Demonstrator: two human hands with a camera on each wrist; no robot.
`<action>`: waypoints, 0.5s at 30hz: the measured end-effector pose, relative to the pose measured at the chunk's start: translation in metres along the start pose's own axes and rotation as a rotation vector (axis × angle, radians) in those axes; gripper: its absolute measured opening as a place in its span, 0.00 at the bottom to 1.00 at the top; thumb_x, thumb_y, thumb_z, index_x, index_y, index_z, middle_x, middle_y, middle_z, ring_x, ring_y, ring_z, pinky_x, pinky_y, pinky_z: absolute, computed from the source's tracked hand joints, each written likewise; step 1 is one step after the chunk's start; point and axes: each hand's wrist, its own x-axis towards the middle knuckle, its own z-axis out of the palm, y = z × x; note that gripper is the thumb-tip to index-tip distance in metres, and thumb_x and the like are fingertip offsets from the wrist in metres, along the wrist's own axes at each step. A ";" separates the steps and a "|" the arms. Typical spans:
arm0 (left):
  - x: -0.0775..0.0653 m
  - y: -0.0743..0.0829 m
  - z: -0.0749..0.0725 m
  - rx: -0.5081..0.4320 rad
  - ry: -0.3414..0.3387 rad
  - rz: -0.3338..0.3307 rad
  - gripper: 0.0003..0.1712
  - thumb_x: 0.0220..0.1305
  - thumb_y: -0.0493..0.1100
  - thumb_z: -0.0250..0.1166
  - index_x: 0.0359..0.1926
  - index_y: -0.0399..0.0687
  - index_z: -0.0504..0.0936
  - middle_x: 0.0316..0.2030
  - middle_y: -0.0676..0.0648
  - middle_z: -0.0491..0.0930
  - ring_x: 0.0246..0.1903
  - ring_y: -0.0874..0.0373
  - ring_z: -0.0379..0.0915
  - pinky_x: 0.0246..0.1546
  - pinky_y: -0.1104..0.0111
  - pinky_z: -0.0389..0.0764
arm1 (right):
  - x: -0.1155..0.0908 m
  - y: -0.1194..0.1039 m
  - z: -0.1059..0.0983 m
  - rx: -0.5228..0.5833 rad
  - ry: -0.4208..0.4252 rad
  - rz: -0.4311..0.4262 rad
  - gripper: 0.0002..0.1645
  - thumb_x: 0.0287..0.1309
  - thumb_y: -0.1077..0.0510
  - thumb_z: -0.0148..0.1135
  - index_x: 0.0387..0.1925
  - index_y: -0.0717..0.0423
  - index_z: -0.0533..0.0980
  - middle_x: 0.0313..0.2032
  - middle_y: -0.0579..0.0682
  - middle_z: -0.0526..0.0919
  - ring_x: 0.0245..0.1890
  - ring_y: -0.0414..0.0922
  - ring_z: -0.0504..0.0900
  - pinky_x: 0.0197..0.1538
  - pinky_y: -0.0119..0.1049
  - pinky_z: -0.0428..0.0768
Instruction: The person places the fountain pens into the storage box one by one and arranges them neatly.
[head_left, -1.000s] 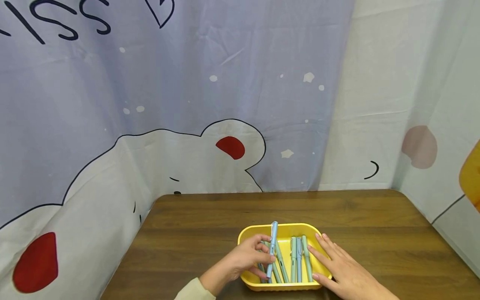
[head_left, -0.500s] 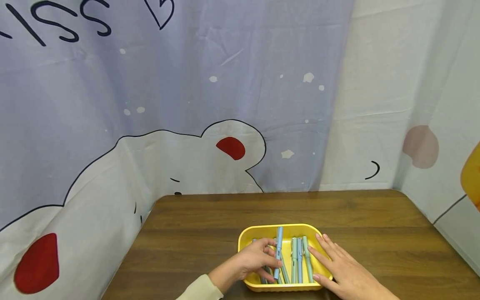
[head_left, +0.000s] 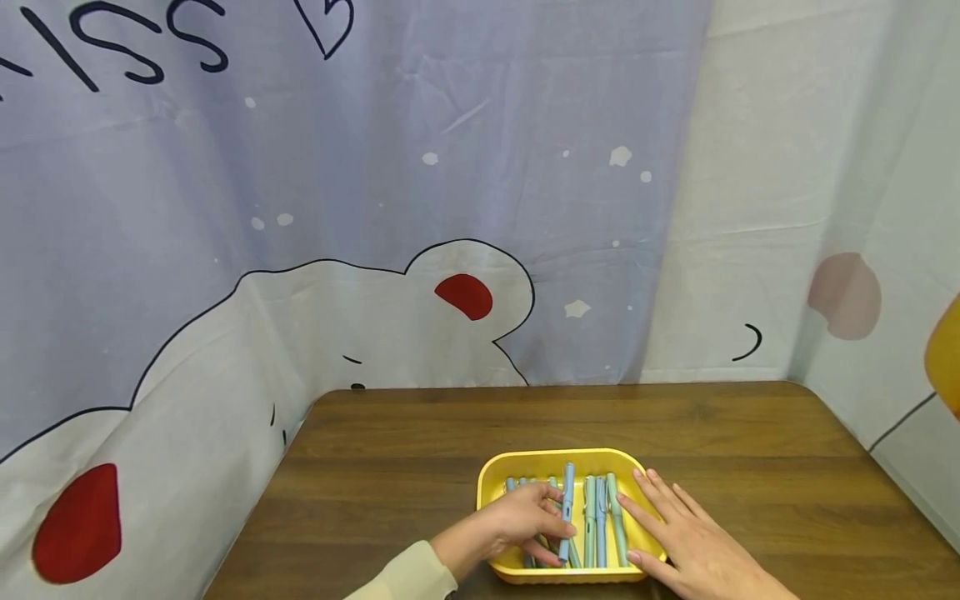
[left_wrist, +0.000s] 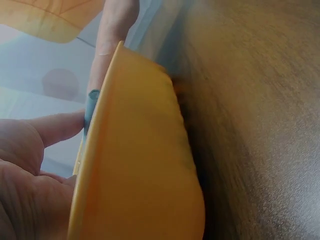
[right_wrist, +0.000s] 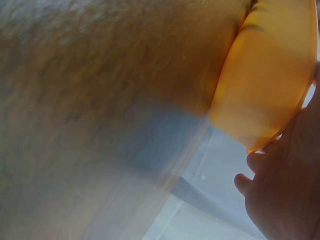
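Note:
In the head view a yellow tray (head_left: pixel 497 483) stands on the wooden table. My left hand (head_left: pixel 525 518) reaches over its left side and pinches a blue pen (head_left: pixel 567 500) between thumb and fingers. The pen is nearly upright in the picture, just left of a row made of a green pen (head_left: pixel 589 525), a blue pen (head_left: pixel 601 525) and a light green pen (head_left: pixel 617 523). Several other pens lie partly hidden under the left hand. My right hand (head_left: pixel 686 533) rests on the tray's right rim with its fingers straight. The left wrist view shows a pen's end (left_wrist: pixel 93 95) above the rim.
The wooden table (head_left: pixel 375 450) reaches back to a printed curtain (head_left: pixel 585 208), which also hangs along the left and right sides. In both wrist views the tray's outer wall (left_wrist: pixel 140 140) rises from the tabletop.
My left hand has moved rightward and a little lower with the blue pen, bringing it close to the row of pens. The right hand stays at the tray's right rim.

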 end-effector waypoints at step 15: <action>0.007 -0.002 0.010 0.062 -0.002 -0.069 0.24 0.68 0.33 0.66 0.60 0.22 0.74 0.39 0.38 0.79 0.31 0.55 0.81 0.35 0.66 0.87 | -0.001 0.002 0.002 -0.017 0.033 -0.028 0.39 0.64 0.36 0.64 0.71 0.46 0.71 0.71 0.59 0.69 0.79 0.34 0.40 0.74 0.24 0.27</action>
